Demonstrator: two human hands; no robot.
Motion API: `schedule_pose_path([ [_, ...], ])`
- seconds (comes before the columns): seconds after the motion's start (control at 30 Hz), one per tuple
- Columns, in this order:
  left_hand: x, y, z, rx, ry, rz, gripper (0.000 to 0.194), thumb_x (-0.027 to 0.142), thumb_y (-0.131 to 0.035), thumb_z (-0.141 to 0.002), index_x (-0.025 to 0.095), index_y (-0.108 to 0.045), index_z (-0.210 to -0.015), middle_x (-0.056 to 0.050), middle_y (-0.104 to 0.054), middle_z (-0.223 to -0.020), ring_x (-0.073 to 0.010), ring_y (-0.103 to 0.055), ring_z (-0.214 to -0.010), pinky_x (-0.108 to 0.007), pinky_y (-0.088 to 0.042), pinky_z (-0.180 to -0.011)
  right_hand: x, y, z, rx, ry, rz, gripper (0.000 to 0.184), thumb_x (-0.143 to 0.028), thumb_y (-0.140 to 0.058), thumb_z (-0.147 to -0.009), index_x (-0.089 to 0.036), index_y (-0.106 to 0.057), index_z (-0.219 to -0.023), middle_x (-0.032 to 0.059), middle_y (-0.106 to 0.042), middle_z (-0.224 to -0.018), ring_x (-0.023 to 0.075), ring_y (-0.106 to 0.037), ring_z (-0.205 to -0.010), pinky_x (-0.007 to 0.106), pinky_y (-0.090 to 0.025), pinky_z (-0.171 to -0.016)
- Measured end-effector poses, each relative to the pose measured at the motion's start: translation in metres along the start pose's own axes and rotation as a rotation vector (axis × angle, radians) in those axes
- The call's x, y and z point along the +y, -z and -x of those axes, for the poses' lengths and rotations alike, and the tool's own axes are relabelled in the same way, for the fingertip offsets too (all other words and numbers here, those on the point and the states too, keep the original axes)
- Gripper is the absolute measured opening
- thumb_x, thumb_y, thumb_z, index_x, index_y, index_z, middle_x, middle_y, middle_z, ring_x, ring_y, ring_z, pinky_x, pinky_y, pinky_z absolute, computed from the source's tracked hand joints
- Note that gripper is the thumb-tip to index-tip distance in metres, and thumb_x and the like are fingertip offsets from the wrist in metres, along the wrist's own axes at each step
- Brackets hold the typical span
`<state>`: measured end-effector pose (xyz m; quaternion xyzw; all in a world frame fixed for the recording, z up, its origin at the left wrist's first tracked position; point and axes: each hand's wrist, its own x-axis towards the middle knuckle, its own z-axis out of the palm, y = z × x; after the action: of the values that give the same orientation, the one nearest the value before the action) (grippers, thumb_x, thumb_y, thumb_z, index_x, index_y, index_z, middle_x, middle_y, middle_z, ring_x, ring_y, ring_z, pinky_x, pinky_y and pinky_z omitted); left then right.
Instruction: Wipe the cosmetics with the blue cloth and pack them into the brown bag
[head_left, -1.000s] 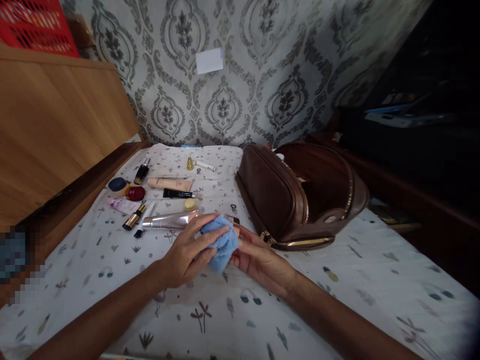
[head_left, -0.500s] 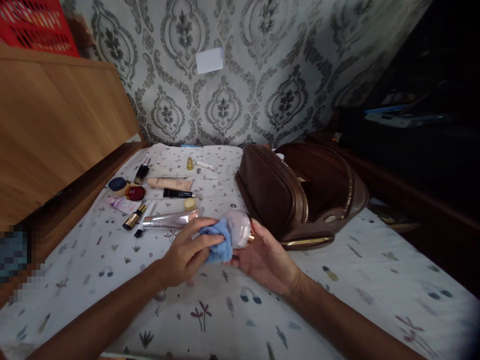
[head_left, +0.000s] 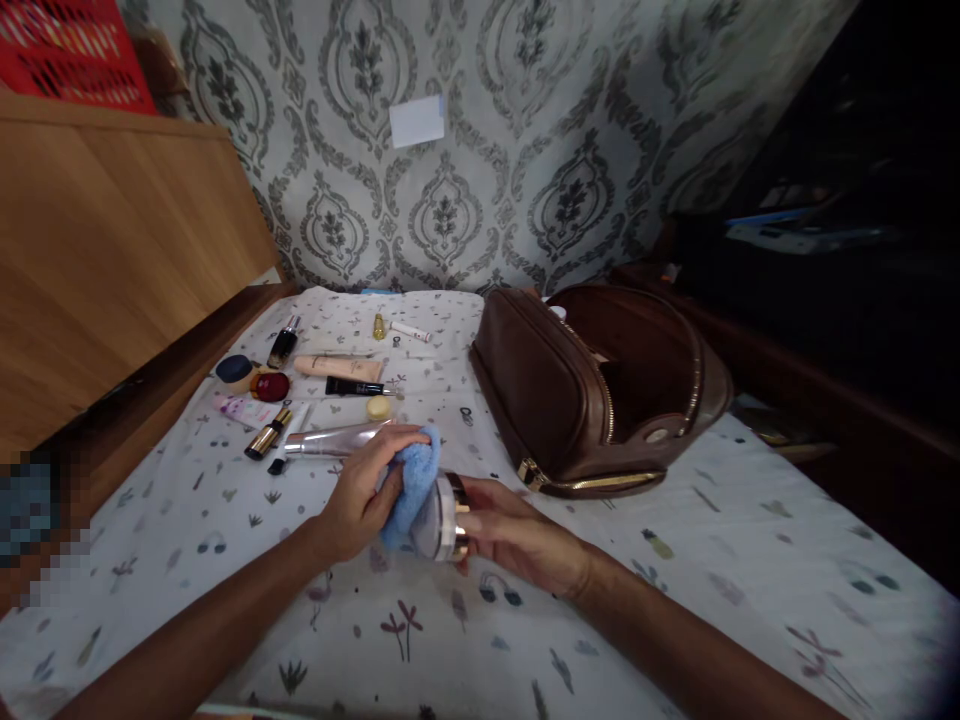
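Observation:
My left hand [head_left: 361, 498] is closed on a blue cloth [head_left: 414, 490], which presses against one end of a round clear jar [head_left: 433, 525]. My right hand [head_left: 517, 532] grips that jar by its gold-coloured end, tilted on its side above the printed sheet. Just behind my left hand lies a silvery-pink tube [head_left: 330, 440], partly covered by the fingers. A small cream-coloured round pot [head_left: 378, 408] sits beyond it. To the right of the hands stands an open brown toiletry bag [head_left: 540, 390] with gold zips.
Several cosmetics lie on the left: a black tube [head_left: 356, 387], a beige tube [head_left: 337, 367], a red compact [head_left: 271, 386] and a gold-and-black bottle [head_left: 268, 435]. A wooden cabinet [head_left: 127, 270] borders the left side. A patterned wall [head_left: 450, 215] rises behind.
The jar has turned and moved down and left, its gold end now towards my right hand. My right fingers have shifted around it. The cloth has moved slightly left.

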<state>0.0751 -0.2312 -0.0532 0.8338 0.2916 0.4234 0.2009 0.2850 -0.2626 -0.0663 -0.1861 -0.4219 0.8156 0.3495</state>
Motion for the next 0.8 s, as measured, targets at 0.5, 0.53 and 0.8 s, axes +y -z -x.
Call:
schedule_pose_path([
  [0.5,-0.002,-0.002,-0.007,-0.076,0.339,0.138,0.042,0.051,-0.037,-0.102,0.017,-0.061,-0.1,-0.004,-0.062,-0.089,-0.0196,-0.058,-0.086,-0.033,-0.05,-0.085,0.004,0.003,-0.003,0.215,0.093,0.002,0.097,-0.034,-0.093,-0.061,-0.029,-0.036,-0.14,0.0081,-0.063,-0.12,0.0195,-0.066,-0.101,0.038,-0.051,-0.091],
  [0.53,-0.003,-0.002,-0.007,-0.077,0.344,0.148,0.042,0.052,-0.038,-0.102,0.017,-0.061,-0.1,-0.004,-0.061,-0.089,-0.0199,-0.058,-0.086,-0.034,-0.05,-0.085,0.003,0.002,-0.002,0.223,0.099,-0.003,0.099,-0.034,-0.093,-0.063,-0.029,-0.034,-0.142,0.0086,-0.064,-0.12,0.0202,-0.066,-0.103,0.039,-0.05,-0.093],
  [0.8,-0.013,-0.001,0.004,-0.189,0.314,0.448,0.077,0.074,-0.058,-0.082,0.021,-0.052,-0.138,-0.013,-0.064,-0.118,-0.031,-0.061,-0.111,-0.044,-0.053,-0.094,0.0,-0.001,-0.001,0.224,0.173,-0.045,0.081,-0.033,-0.089,-0.069,-0.03,-0.047,-0.139,0.0075,-0.063,-0.126,0.0213,-0.063,-0.113,0.041,-0.043,-0.105],
])
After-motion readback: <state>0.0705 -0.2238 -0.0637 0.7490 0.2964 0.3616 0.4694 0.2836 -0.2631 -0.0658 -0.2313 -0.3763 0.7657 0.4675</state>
